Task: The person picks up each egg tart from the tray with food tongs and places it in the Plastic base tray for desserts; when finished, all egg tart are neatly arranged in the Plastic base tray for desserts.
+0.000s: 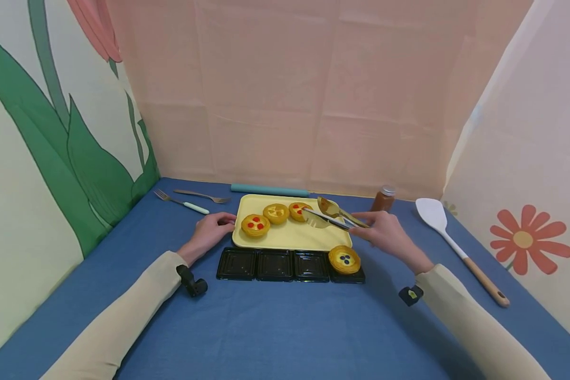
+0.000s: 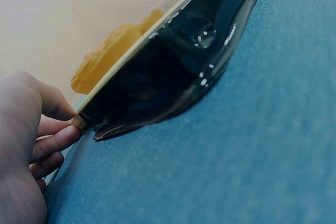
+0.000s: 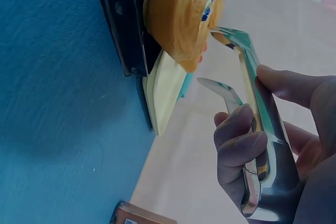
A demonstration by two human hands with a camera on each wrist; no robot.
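My left hand point(image 1: 212, 230) pinches the left edge of the pale yellow tray point(image 1: 290, 242) between thumb and fingers. On that tray sit a tart with red dots point(image 1: 255, 225), a tart with yellow pieces point(image 1: 276, 214) and another red-dotted tart point(image 1: 296, 211), partly behind the tongs. My right hand point(image 1: 387, 232) grips metal tongs point(image 3: 255, 93) with gold ends; their tips are parted, with nothing between them, above the tray's right half. In front lies a black plastic container point(image 1: 274, 265) with several compartments. A tart with dark blue berries point(image 1: 344, 258) rests in its rightmost compartment.
Behind the tray lie a teal rod point(image 1: 269, 190) and a spice jar point(image 1: 383, 199). Two forks, one with a pale handle point(image 1: 197, 208) and one brownish point(image 1: 201, 196), are at back left. A white spatula point(image 1: 448, 237) with a wooden handle lies at right.
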